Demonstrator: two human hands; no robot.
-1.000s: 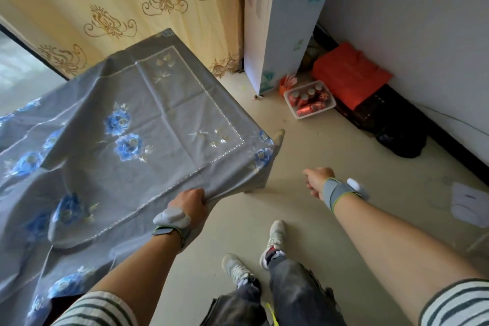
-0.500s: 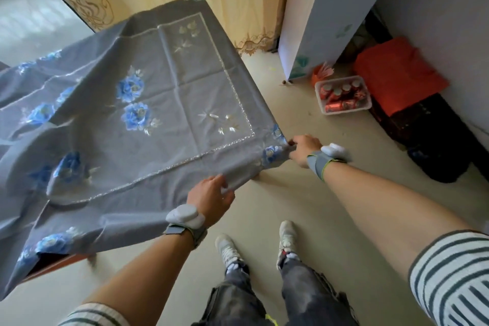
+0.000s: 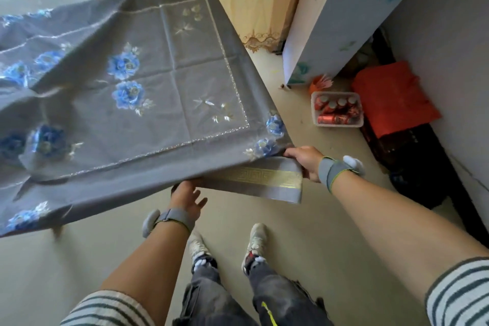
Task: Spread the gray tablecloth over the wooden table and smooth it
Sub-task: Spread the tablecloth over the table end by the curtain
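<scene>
Gray tablecloth (image 3: 148,92) covers the table across the left and centre of the frame, still rumpled at far left. Since half a second ago the right hand (image 3: 304,160) has closed on the near corner at centre right, turning up a gold-banded hem (image 3: 264,178). The left hand (image 3: 186,197) has let go and now sits just under the near edge, fingers loosely spread
</scene>
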